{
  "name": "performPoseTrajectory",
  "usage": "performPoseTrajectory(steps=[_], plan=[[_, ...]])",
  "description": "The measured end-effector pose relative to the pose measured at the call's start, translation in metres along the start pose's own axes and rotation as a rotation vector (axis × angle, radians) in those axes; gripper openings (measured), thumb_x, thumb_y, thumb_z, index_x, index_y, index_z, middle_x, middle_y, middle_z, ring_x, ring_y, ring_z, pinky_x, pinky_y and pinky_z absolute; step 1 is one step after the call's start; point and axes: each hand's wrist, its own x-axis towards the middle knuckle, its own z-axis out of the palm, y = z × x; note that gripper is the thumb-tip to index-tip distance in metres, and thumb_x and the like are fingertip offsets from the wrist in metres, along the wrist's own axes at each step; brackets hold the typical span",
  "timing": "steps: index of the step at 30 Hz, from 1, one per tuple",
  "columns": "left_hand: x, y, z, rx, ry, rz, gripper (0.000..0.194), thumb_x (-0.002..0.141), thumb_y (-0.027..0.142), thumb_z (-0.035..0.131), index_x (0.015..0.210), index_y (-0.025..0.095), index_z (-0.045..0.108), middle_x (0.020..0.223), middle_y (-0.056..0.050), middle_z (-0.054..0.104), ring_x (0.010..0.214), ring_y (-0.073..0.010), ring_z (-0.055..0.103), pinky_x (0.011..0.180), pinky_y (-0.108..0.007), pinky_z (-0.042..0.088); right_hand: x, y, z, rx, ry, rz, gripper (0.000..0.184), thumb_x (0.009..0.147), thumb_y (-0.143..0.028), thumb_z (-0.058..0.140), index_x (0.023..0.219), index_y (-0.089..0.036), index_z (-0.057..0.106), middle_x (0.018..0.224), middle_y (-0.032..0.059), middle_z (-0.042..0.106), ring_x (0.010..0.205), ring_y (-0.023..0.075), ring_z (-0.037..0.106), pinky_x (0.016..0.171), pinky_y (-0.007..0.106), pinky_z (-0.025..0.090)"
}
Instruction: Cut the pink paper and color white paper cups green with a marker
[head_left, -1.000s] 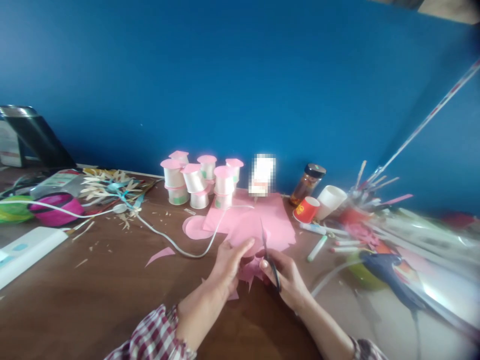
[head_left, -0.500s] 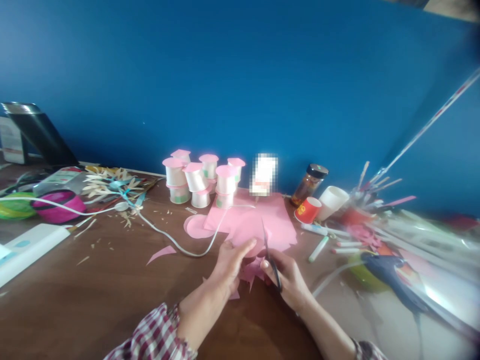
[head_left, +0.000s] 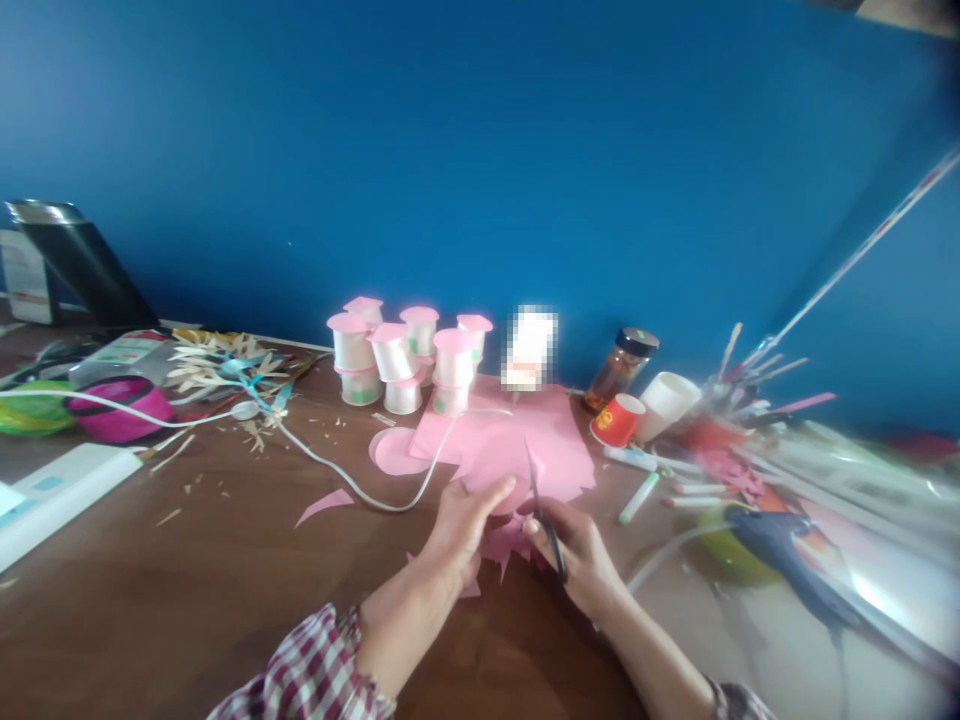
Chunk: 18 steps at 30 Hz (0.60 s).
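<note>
Pinched between the thumb and fingers of my left hand [head_left: 469,520] is a piece of pink paper [head_left: 499,460], rounded at its upper edge. My right hand [head_left: 577,550] is closed on a pair of scissors [head_left: 553,545] with dark handles, its blades pointing away from me along the paper's right side. Whether the blades are apart is too fine to tell. Jagged pink scraps [head_left: 510,540] show below the held piece, between my hands. Behind lie pink sheets [head_left: 555,420] and, to the left, a cut pink round [head_left: 397,452].
Several white paper cups topped with pink paper [head_left: 454,365] stand at the back. A white cable [head_left: 352,487] loops across the table from the left. On the right are a dark-lidded jar [head_left: 622,370], a red cup [head_left: 619,420], markers [head_left: 639,498] and a glue gun [head_left: 787,560].
Almost everything looks the same. The view has shifted very slightly, and both hands keep their hold on the paper and scissors.
</note>
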Motion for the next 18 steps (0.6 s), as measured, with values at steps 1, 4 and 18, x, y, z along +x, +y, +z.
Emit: performPoseTrajectory(steps=[1,4,18], plan=[[0.0001,-0.0001,0.0000,0.002,0.003,0.008,0.038,0.061,0.029,0.079,0.088,0.010,0.061,0.069,-0.007,0.065,0.056,-0.0194,0.064,0.048,-0.029,0.052,0.0002,0.0000,-0.0003,-0.011,0.000,0.001,0.037,0.082,-0.047,0.061,0.093,-0.012,0.062,0.052,-0.0038,0.050,0.046,0.0091,0.045,0.045,0.021,0.035],[0.0007,-0.0004,-0.0007,0.010,0.010,0.011,0.038,0.060,0.030,0.079,0.087,0.010,0.061,0.069,-0.006,0.065,0.056,-0.0182,0.063,0.048,-0.029,0.051,0.0007,-0.0006,-0.0012,-0.042,-0.004,-0.003,0.037,0.082,-0.047,0.060,0.093,-0.012,0.062,0.050,-0.0043,0.049,0.045,0.0093,0.045,0.045,0.021,0.035],[0.0007,0.0012,-0.0012,0.005,0.006,0.022,0.033,0.060,0.030,0.079,0.080,0.010,0.063,0.061,-0.002,0.061,0.048,-0.0109,0.055,0.045,-0.022,0.045,0.0004,-0.0014,-0.0023,-0.066,0.003,0.026,0.037,0.081,-0.048,0.061,0.091,-0.013,0.063,0.049,-0.0044,0.047,0.044,0.0096,0.044,0.045,0.021,0.035]])
